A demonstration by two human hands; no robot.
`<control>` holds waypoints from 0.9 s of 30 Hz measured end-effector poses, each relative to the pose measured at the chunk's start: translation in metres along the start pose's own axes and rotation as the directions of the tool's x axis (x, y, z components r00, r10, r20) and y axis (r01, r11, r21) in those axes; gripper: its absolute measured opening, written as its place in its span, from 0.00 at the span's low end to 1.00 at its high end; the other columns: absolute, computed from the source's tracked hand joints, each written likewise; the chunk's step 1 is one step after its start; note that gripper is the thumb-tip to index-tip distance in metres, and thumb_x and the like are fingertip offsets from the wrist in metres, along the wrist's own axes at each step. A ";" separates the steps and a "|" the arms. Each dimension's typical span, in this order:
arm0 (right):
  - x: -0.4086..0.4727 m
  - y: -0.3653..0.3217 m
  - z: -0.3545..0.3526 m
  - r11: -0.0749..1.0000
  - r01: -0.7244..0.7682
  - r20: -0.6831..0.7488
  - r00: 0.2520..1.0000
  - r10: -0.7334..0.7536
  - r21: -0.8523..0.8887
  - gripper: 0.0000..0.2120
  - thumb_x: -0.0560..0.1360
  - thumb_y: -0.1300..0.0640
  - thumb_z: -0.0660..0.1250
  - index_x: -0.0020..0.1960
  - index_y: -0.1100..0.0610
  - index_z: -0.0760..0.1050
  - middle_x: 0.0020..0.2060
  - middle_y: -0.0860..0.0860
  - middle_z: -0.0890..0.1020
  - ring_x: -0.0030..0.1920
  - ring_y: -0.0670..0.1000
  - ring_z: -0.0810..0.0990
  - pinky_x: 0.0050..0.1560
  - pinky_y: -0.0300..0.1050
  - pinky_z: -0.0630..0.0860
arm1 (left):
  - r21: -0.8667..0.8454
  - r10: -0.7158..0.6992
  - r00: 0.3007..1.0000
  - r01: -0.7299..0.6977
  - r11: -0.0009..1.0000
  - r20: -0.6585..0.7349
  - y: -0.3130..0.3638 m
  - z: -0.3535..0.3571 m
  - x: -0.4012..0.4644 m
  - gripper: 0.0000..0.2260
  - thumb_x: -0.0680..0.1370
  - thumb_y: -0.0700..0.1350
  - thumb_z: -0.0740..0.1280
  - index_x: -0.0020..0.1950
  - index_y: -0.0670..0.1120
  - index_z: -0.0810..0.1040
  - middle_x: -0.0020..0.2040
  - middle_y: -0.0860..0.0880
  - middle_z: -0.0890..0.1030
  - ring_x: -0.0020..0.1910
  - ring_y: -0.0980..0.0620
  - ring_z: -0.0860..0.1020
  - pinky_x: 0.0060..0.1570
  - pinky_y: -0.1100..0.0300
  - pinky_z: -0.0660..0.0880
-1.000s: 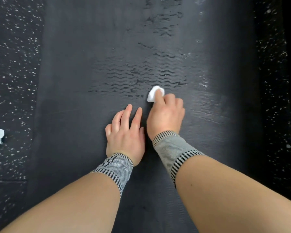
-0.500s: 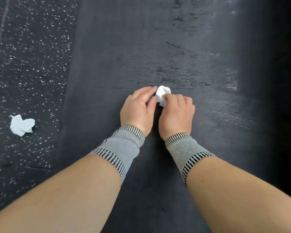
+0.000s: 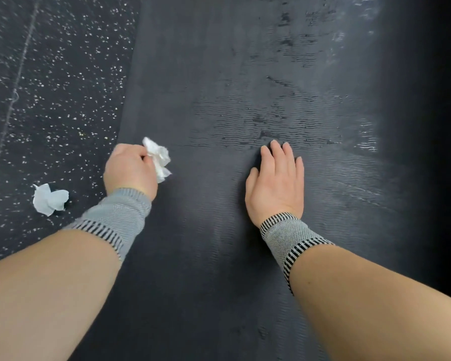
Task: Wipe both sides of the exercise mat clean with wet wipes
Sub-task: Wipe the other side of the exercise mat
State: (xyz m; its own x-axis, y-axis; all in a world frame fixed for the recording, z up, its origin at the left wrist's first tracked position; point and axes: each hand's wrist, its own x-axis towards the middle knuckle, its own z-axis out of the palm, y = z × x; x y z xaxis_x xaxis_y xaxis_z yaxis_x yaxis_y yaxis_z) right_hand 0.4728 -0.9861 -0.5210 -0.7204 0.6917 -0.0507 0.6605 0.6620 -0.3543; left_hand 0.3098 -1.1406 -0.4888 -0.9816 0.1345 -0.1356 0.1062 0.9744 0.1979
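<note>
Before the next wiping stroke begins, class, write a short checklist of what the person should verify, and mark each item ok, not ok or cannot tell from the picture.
1. Wipe in hand: ok. The left hand holds a crumpled wet wipe.
2. Wipe on the exercise mat: cannot tell; it is at the mat's left edge.
3. Mat held steady: ok. The right hand lies flat on it.
4. Used wipe off the mat: ok, it lies on the speckled floor.
5. Wipe wet enough: cannot tell.
6. Underside wiped: cannot tell, hidden.

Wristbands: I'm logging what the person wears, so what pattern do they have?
Fine grey-and-white knit with black-and-white striped edges, on the left wristband and right wristband; head view.
</note>
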 end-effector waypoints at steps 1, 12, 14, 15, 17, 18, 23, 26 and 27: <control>0.000 0.000 0.000 1.000 0.007 0.020 1.000 -0.006 -0.027 0.24 0.77 0.53 0.57 0.71 0.61 0.65 0.72 0.56 0.65 0.74 0.57 0.57 0.73 0.52 0.46 | -0.002 -0.037 0.999 0.037 0.999 0.003 -0.004 -0.002 0.005 0.12 0.79 0.42 0.58 0.44 0.42 0.81 0.52 0.43 0.78 0.41 0.47 0.71 0.43 0.57 0.65; 0.001 -0.002 -0.001 0.989 0.025 0.113 0.994 -0.008 -0.146 0.27 0.78 0.52 0.51 0.74 0.60 0.58 0.75 0.55 0.58 0.75 0.57 0.52 0.74 0.51 0.44 | -0.347 0.189 0.978 -0.146 0.927 0.093 0.064 0.037 -0.038 0.07 0.79 0.54 0.64 0.49 0.53 0.77 0.49 0.59 0.72 0.44 0.61 0.73 0.48 0.63 0.70; 0.000 -0.002 -0.002 0.988 0.023 0.116 0.993 -0.006 -0.149 0.27 0.78 0.52 0.52 0.74 0.60 0.59 0.75 0.55 0.58 0.75 0.57 0.52 0.74 0.51 0.45 | -0.264 0.059 0.997 -0.046 0.963 0.042 0.034 0.024 -0.016 0.10 0.75 0.59 0.66 0.43 0.53 0.75 0.46 0.55 0.74 0.44 0.55 0.75 0.45 0.60 0.69; 0.001 -0.002 -0.003 0.988 0.024 0.122 0.993 -0.006 -0.151 0.27 0.78 0.52 0.52 0.74 0.60 0.59 0.75 0.55 0.58 0.75 0.57 0.52 0.74 0.51 0.45 | -0.154 -0.009 1.000 0.005 0.988 -0.026 0.013 0.018 -0.002 0.08 0.75 0.57 0.66 0.44 0.53 0.77 0.48 0.52 0.75 0.47 0.49 0.75 0.47 0.57 0.70; 0.001 -0.002 -0.002 0.988 0.019 0.127 0.992 0.000 -0.153 0.27 0.78 0.52 0.52 0.75 0.60 0.58 0.75 0.55 0.58 0.75 0.57 0.51 0.74 0.51 0.44 | -0.002 -0.131 0.988 0.131 0.991 -0.081 -0.022 0.005 0.022 0.10 0.79 0.53 0.63 0.54 0.52 0.79 0.52 0.50 0.74 0.53 0.44 0.73 0.49 0.52 0.70; 0.002 -0.002 -0.001 0.988 0.019 0.131 0.991 0.002 -0.153 0.27 0.78 0.52 0.52 0.75 0.60 0.58 0.75 0.55 0.57 0.76 0.56 0.51 0.74 0.51 0.44 | 0.038 -0.213 0.973 0.217 0.975 -0.084 -0.031 0.000 0.030 0.14 0.81 0.55 0.60 0.58 0.49 0.79 0.51 0.51 0.71 0.52 0.45 0.73 0.47 0.53 0.68; 0.001 -0.003 -0.003 0.990 0.013 0.131 0.991 0.006 -0.142 0.27 0.78 0.52 0.52 0.75 0.60 0.58 0.75 0.55 0.57 0.76 0.57 0.51 0.74 0.51 0.44 | -0.013 -0.056 0.998 0.056 0.998 -0.011 0.033 0.024 0.002 0.07 0.82 0.45 0.58 0.53 0.44 0.75 0.46 0.45 0.75 0.50 0.42 0.76 0.42 0.62 0.59; 0.000 -0.003 -0.003 0.991 0.014 0.114 0.993 0.001 -0.131 0.26 0.77 0.54 0.54 0.74 0.61 0.59 0.75 0.56 0.59 0.75 0.57 0.53 0.74 0.51 0.46 | -0.094 0.202 0.978 -0.197 0.976 0.049 0.082 0.044 -0.036 0.11 0.81 0.42 0.58 0.59 0.44 0.76 0.55 0.43 0.77 0.54 0.42 0.75 0.45 0.59 0.61; 0.000 -0.003 -0.003 0.992 0.015 0.109 0.994 -0.001 -0.128 0.26 0.77 0.54 0.54 0.74 0.61 0.60 0.75 0.56 0.60 0.75 0.57 0.53 0.74 0.52 0.47 | -0.100 0.254 0.964 -0.246 0.964 0.079 0.087 0.047 -0.042 0.11 0.81 0.42 0.58 0.61 0.45 0.76 0.57 0.43 0.76 0.54 0.42 0.75 0.45 0.59 0.62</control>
State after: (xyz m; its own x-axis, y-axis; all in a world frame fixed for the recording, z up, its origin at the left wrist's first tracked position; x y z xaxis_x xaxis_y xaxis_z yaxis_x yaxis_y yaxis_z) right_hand 0.4713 -0.9871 -0.5170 -0.7398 0.6555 -0.1519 0.6713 0.7038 -0.2322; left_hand 0.3682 -1.0531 -0.5116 -0.9068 0.3912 -0.1571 0.3276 0.8885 0.3213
